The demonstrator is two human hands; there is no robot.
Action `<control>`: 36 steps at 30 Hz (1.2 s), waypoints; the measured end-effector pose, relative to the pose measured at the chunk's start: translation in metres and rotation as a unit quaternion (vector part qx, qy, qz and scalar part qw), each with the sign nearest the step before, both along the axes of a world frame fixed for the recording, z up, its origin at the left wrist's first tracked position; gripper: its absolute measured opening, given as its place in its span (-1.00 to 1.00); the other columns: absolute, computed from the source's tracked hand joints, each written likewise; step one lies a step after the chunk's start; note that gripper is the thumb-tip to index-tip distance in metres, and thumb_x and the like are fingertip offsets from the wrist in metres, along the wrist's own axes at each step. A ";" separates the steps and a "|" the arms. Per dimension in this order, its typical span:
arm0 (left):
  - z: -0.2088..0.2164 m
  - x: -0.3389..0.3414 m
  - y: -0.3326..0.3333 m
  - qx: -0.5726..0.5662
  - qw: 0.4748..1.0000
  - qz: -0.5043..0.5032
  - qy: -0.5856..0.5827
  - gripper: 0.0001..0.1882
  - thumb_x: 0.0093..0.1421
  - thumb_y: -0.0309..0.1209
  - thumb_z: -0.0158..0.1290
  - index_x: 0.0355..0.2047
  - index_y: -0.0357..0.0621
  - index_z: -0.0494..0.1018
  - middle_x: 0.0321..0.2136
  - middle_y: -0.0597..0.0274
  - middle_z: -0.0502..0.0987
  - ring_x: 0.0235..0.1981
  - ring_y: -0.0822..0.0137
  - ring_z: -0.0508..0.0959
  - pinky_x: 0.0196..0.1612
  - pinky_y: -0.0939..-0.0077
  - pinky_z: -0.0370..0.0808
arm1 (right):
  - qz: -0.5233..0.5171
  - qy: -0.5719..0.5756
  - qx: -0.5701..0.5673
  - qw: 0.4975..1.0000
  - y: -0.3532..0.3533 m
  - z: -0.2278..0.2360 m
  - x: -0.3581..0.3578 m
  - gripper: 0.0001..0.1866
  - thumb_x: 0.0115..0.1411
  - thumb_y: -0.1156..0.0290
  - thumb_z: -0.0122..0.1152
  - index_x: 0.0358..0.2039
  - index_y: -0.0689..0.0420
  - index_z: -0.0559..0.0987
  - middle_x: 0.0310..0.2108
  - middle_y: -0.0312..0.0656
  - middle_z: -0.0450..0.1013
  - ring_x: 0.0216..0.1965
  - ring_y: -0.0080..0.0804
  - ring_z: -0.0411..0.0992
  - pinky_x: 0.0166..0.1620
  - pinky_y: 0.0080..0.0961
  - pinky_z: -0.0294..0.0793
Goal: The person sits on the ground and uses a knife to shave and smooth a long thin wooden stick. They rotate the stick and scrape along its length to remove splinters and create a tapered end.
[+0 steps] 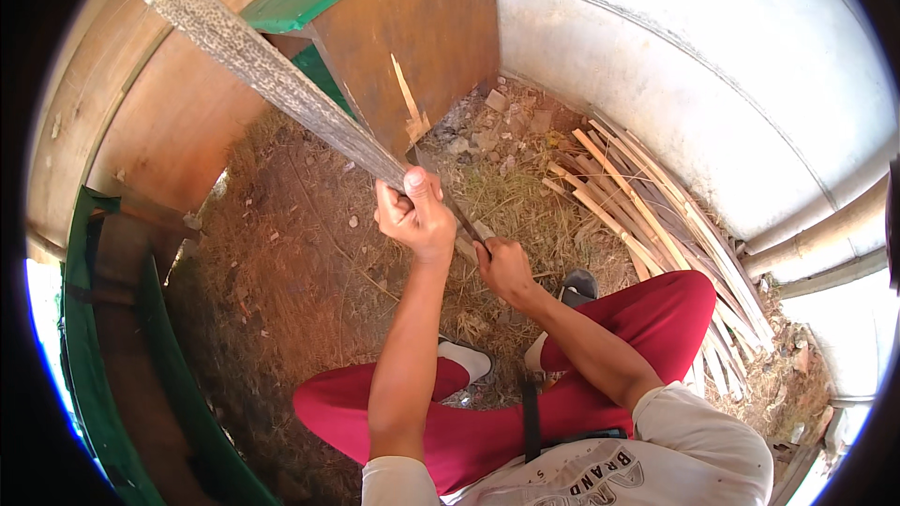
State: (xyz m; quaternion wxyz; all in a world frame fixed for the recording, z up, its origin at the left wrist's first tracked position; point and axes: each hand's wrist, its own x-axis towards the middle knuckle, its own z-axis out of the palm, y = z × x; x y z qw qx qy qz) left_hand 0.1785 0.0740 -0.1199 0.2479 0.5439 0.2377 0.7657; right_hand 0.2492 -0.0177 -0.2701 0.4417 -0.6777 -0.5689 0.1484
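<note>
pale wall panels (675,84) and tan boards (169,131) surround a dirt floor (291,258).

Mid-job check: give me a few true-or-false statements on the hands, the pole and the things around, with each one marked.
1. The left hand grips the mottled pole. True.
2. The right hand is empty. False: it grips a dark narrow tool.
3. The pole runs from the left hand toward the picture's upper right. False: it runs toward the upper left.
4. A pile of wooden strips lies on the ground to the right of both hands. True.
5. The brown box has a red top. False: its top is green.
</note>
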 end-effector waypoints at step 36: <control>0.006 -0.008 0.004 -0.004 1.000 0.004 -0.004 -0.63 0.40 -0.19 0.01 -0.43 -0.21 0.30 -0.74 0.33 0.34 -0.72 0.56 0.29 -0.64 0.63 0.19 | 0.002 -0.006 -0.050 0.999 -0.020 -0.068 0.006 -0.68 0.24 0.37 0.24 -0.58 0.29 0.47 -0.60 0.11 0.40 -0.63 0.14 0.37 -0.53 -0.07 0.33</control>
